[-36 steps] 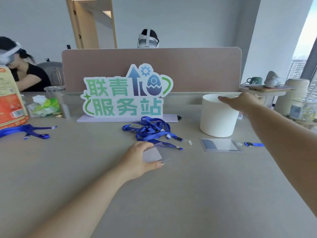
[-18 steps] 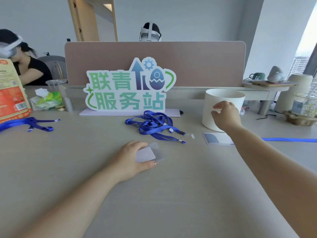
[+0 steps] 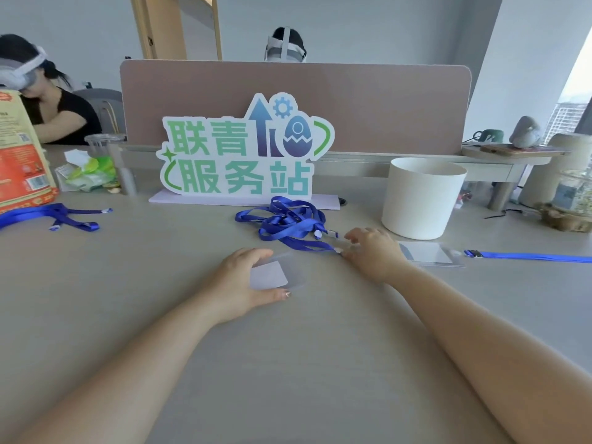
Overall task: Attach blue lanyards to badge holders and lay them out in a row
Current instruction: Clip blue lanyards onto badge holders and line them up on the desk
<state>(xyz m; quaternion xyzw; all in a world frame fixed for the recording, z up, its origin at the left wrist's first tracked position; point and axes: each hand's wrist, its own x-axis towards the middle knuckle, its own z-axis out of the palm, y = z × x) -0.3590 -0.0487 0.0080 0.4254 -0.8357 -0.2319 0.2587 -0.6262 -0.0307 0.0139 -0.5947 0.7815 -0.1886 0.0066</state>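
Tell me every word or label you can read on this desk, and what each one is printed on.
"联青": top row of the standing cut-out sign.
"服务站": bottom row of the same sign.
Orange bag at the left edge: its print and barcode label are too small and blurred to read.
Green packet beside it: lettering unreadable.

On the beige table [image 3: 288, 363], the left hand [image 3: 243, 283] holds a clear badge holder [image 3: 278, 274] between thumb and fingers, flat against the surface. The right hand [image 3: 373, 251], fingers curled, rests at the clip end of a tangled blue lanyard pile [image 3: 285, 224]; whether it pinches the clip is unclear. Just right of that hand lies a second badge holder [image 3: 429, 253], with a straight lanyard [image 3: 528, 257] running from it to the right. A white tub [image 3: 423, 197] stands behind it, and a green-lettered sign [image 3: 243, 152] behind the pile.
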